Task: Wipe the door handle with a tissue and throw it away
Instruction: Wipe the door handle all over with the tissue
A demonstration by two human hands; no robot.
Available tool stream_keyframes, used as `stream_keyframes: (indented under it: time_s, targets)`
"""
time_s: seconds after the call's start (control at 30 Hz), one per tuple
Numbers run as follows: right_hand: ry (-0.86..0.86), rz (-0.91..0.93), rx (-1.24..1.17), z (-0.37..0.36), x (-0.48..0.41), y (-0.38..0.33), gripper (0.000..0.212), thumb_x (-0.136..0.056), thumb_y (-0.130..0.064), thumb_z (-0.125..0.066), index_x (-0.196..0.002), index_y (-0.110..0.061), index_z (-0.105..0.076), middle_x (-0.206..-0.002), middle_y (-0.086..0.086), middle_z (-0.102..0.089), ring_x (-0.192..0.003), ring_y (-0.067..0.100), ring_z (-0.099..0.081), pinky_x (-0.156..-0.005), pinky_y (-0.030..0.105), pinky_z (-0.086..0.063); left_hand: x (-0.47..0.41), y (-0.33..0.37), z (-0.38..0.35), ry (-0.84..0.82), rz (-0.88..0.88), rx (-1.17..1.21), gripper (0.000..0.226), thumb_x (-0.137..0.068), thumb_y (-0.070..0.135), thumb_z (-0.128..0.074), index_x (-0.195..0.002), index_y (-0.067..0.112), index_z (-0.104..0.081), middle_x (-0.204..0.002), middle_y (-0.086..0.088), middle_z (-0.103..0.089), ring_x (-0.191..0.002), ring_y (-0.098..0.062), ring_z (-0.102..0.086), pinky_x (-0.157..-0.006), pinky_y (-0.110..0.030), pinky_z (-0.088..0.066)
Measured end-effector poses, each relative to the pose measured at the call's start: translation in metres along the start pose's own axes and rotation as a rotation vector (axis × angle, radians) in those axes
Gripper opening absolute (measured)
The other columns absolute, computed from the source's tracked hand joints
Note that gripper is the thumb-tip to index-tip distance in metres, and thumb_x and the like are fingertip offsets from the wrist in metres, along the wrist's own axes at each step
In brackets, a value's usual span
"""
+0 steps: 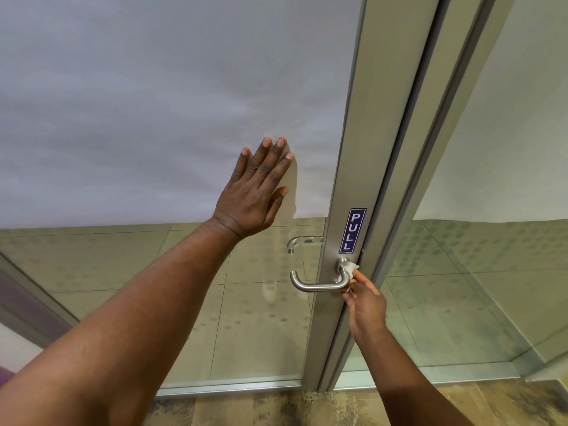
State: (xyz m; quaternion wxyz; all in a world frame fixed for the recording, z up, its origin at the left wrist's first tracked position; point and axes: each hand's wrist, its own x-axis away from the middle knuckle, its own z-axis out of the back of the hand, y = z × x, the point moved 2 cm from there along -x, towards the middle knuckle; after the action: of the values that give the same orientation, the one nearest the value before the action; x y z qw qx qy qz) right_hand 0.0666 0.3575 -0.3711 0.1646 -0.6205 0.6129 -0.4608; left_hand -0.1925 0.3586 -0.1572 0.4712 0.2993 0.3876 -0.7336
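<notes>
A brushed-steel lever door handle [310, 285] juts left from the metal frame of a glass door. My right hand [365, 305] pinches a small white tissue [349, 268] against the handle's right end, close to where it meets the frame. My left hand [255, 192] lies flat with fingers spread on the frosted part of the glass, above and left of the handle, holding nothing.
A blue PULL sign [352, 230] is stuck on the door frame [347, 155] just above the handle. A second handle [302, 241] shows through the glass on the far side. A fixed glass panel [491, 272] stands to the right. Wood-patterned floor [276, 407] lies below.
</notes>
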Motion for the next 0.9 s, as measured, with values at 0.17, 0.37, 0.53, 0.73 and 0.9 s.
stream_keyframes:
  time_s: [0.17, 0.37, 0.53, 0.73, 0.9]
  targets:
    - [0.019, 0.429, 0.552, 0.0, 0.001, -0.009, 0.023, -0.092, -0.002, -0.069, -0.109, -0.015, -0.079, -0.105, 0.003, -0.075, -0.092, 0.01, -0.069, -0.087, 0.018, -0.052, 0.0, 0.0, 0.0, 0.009, 0.003, 0.0, 0.061, -0.105, 0.029, -0.044, -0.159, 0.005, -0.027, -0.166, -0.02, -0.027, -0.158, -0.021, 0.009, -0.128, -0.044, 0.005]
    - [-0.106, 0.748, 0.817, -0.017, 0.015, -0.017, 0.029, -0.093, -0.005, -0.069, -0.118, -0.018, -0.075, -0.119, -0.007, -0.064, -0.102, 0.0, -0.065, -0.087, 0.016, -0.053, 0.0, 0.0, 0.001, 0.0, -0.001, 0.0, 0.06, -0.106, 0.029, -0.043, -0.159, 0.006, -0.027, -0.166, -0.02, -0.026, -0.158, -0.021, 0.008, -0.128, -0.044, 0.005]
    - [-0.011, 0.731, 0.891, -0.009, 0.005, -0.015, 0.027, -0.098, -0.006, -0.063, -0.122, -0.011, -0.074, -0.118, 0.002, -0.069, -0.097, 0.012, -0.064, -0.081, 0.002, -0.043, 0.0, 0.0, 0.002, 0.001, 0.003, 0.006, 0.06, -0.105, 0.028, -0.044, -0.159, 0.005, -0.028, -0.166, -0.02, -0.026, -0.158, -0.021, 0.008, -0.128, -0.044, 0.005]
    - [0.061, 0.346, 0.633, 0.01, -0.01, 0.003, 0.029, -0.097, -0.004, -0.062, -0.124, -0.005, -0.071, -0.114, 0.012, -0.076, -0.1, 0.021, -0.07, -0.094, 0.035, -0.056, 0.0, 0.001, 0.001, 0.0, 0.001, -0.001, 0.06, -0.106, 0.029, -0.042, -0.159, 0.005, -0.028, -0.166, -0.02, -0.027, -0.158, -0.021, 0.009, -0.128, -0.044, 0.006]
    - [0.004, 0.061, 0.148, 0.005, -0.003, 0.011, 0.027, -0.095, 0.011, -0.055, -0.116, 0.0, -0.068, -0.097, 0.013, -0.074, -0.083, 0.024, -0.071, -0.07, 0.03, -0.061, 0.0, 0.0, 0.001, 0.001, 0.0, -0.006, 0.06, -0.106, 0.028, -0.043, -0.159, 0.005, -0.028, -0.166, -0.02, -0.026, -0.158, -0.021, 0.008, -0.127, -0.044, 0.005]
